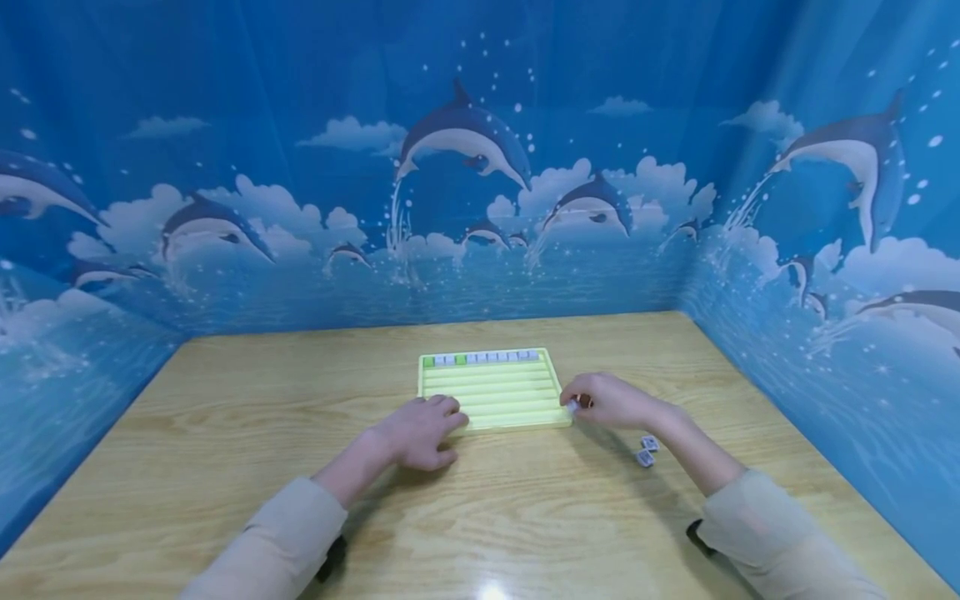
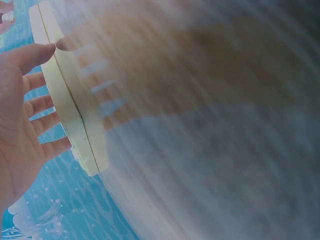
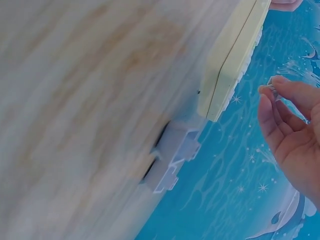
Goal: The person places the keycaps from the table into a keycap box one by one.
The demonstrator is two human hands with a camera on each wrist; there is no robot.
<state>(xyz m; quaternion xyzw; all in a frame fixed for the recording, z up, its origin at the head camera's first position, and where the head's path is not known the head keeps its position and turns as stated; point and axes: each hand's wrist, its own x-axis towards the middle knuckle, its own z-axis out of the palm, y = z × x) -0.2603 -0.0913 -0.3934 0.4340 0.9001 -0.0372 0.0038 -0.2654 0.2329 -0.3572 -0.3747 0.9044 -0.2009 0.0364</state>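
Note:
A pale yellow-green tray [image 1: 495,400] with ridged rows lies on the wooden table. Along its far row sit several small whitish blocks [image 1: 502,357] and two green blocks [image 1: 461,360]. My left hand [image 1: 422,433] rests on the tray's near left part; in the left wrist view its thumb [image 2: 35,56] touches the side wall while the fingers spread over the top. Beside the tray's right edge, my right hand [image 1: 611,402] pinches a small whitish block [image 3: 271,89] between thumb and fingertips.
Two more small whitish blocks [image 1: 647,450] lie close together on the table [image 1: 525,517], below the right forearm. Blue curtains [image 1: 450,283] printed with dolphins stand behind the table and along both sides.

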